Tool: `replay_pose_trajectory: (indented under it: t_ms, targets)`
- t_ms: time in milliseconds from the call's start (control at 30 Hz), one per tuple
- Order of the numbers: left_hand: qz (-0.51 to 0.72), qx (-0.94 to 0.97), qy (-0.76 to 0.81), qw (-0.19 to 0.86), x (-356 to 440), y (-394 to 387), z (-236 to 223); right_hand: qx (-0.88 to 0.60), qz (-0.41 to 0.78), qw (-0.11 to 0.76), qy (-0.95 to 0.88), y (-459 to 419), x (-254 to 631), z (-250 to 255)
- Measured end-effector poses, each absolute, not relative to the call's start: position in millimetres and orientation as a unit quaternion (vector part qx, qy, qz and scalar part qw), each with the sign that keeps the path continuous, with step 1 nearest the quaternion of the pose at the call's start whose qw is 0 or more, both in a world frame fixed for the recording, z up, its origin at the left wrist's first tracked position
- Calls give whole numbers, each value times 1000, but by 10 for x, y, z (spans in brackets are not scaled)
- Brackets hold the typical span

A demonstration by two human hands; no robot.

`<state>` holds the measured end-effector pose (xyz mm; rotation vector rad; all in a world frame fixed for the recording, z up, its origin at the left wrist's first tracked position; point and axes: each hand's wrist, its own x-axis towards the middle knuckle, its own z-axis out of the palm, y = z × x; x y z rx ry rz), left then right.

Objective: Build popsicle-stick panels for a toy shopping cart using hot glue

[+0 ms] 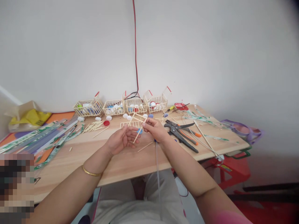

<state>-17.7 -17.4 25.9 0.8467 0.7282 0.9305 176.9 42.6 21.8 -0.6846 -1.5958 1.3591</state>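
Left grip [119, 140], right grip [155, 128] on stick frame [137, 135], long axis seemingly away-right

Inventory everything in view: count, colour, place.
Table: one, brown, centre
Stick frame: one, pale, centre
Stick carts: four, pale, red handles, back
Stick panel: one, pale, beyond stick frame
Loose sticks: many, pale, across table
Round caps: many, white, blue, red, around stick carts
Cutting tools: count unclear, black and orange, right
Plastic strips: many, clear and green, both sides
Bag: one, yellow, back left
Dish: one, red, back right
Back wall: one, pale, background
Cable: one, red and black, upper middle
Straps: several, purple, far right
Stand: one, red, lower right
Trousers: one pair, pale, bottom
Bracelet: one, gold, lower left
Left hand: one, bare, centre
Right hand: one, bare, centre
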Motion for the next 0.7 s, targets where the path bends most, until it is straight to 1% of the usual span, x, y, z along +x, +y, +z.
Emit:
replay_pose_trajectory:
  t_ms: [200,367,533,700]
  targets:
    - [414,363,328,767,-161,-179,287,-277,573,450,-626,431,1755,200]
    - [445,333,302,775,-193,-176,295,-246,598,467,-603,441,1771,201]
    - [430,313,279,799,-241,-178,305,-215,631,404,-626,445,1843,245]
    - [389,321,270,820,-195,-206,287,-243,642,419,-595,448,1818,244]
